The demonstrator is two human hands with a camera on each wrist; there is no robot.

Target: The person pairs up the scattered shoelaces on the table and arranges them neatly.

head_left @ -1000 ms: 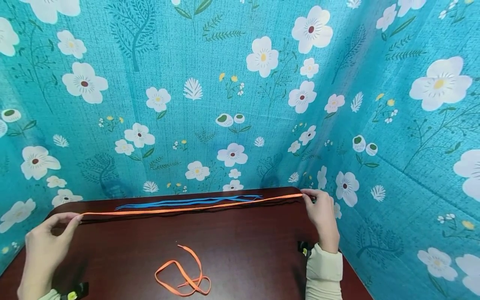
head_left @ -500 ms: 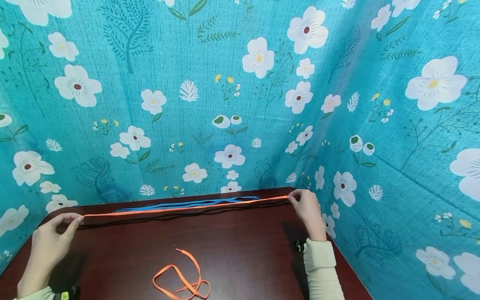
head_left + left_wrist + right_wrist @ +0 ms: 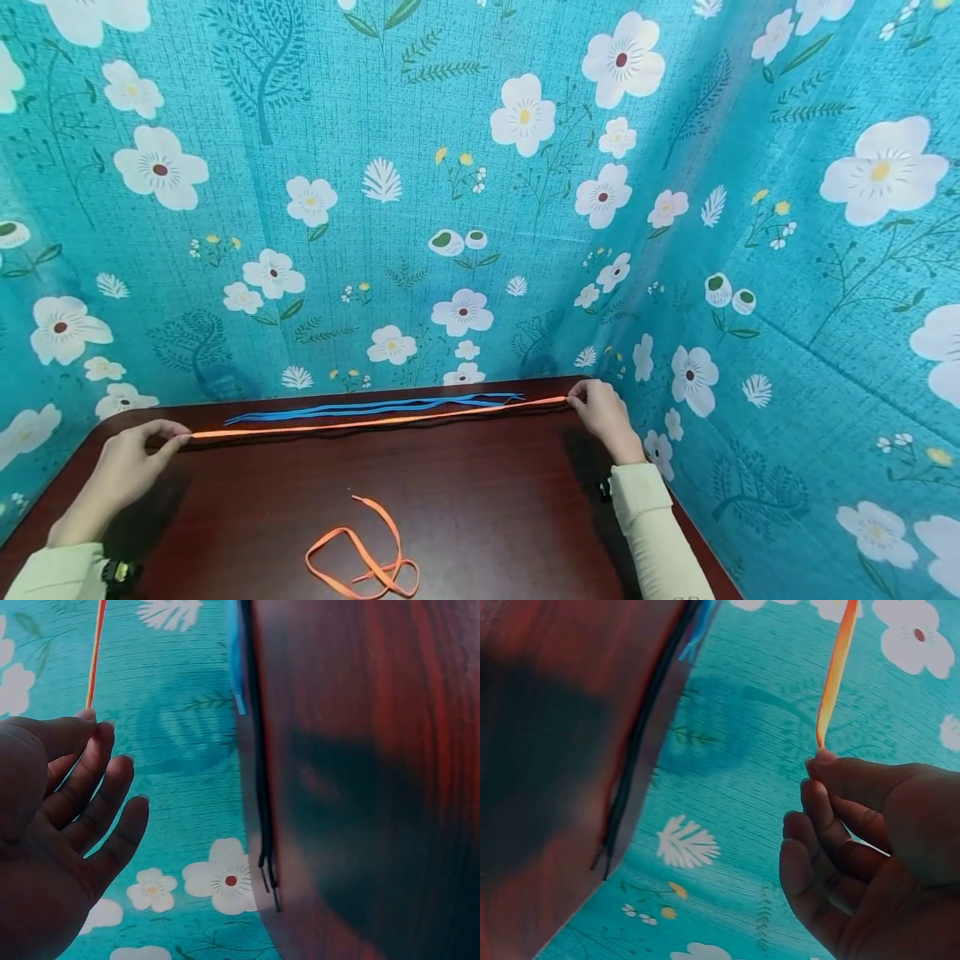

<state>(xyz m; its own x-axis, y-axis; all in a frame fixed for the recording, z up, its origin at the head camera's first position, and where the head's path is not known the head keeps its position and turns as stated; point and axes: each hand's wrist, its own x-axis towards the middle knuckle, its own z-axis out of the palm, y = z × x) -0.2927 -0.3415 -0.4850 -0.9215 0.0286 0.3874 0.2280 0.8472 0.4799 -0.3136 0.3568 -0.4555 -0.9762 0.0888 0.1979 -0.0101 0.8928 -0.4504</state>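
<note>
An orange shoelace (image 3: 838, 667) stretches between the two hands, running nearly straight across the back of the table in the head view. The left hand (image 3: 133, 467) pinches one end between thumb and index finger; its other fingers are loosely bent in the left wrist view. At the opposite end, the right hand (image 3: 606, 418) pinches the lace the same way. Both wrist views show the lace held up off the table. Below it in the head view lie black shoelaces (image 3: 256, 735), partly hidden by it. Blue shoelaces (image 3: 300, 412) lie just behind, along the back edge.
A second orange shoelace (image 3: 366, 557) lies in loose loops on the dark brown table (image 3: 480, 492), nearer the front. A teal floral curtain (image 3: 420, 217) hangs directly behind the table and along its right side.
The right hand has moved left and slightly down, and the left hand a little right. The hands are closer together, the orange shoelace still between them. The loose orange shoelace has stayed put.
</note>
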